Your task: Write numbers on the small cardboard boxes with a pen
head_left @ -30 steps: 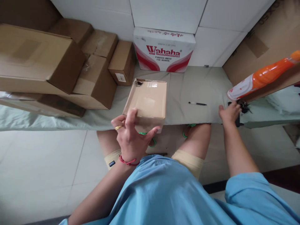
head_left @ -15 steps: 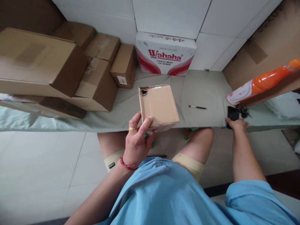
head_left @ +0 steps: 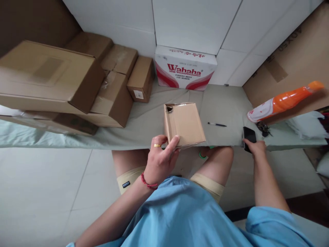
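My left hand grips the near left corner of a small cardboard box, its thumb on top and the other fingers at the side and below. A torn hole shows in the box's far left corner. Over at the right edge of the cloth-covered table, my right hand is closed around a black smartphone, thumb across its face. Between the box and the phone lies a dark pen. Just beyond the phone is a bunch of keys.
Several cardboard boxes are stacked at the left. A white and red Wahaha carton stands against the tiled wall. At the right, an orange bottle leans near a large cardboard sheet. The table's cloth reaches its front edge.
My right hand has lifted the smartphone from the cloth and drawn it toward me and slightly left. My left hand still grips the box, which appears a little farther right as the view shifts.
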